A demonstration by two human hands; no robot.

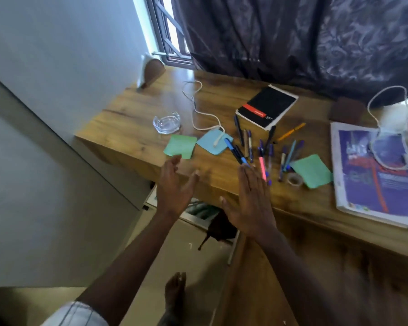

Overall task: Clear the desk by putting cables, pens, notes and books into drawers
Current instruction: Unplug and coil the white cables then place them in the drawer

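Our left hand [174,184] and right hand [250,196] reach over the desk [127,118] edge, fingers straight and apart, holding nothing, likely to gather the pens [261,149] just ahead; a drawer [198,211] stands open below.

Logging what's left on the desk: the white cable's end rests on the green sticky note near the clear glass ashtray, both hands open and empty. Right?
Not quite. The head view shows the white cable ending on the light blue sticky note, not the green sticky note near the clear glass ashtray. The left hand and right hand are open and empty.
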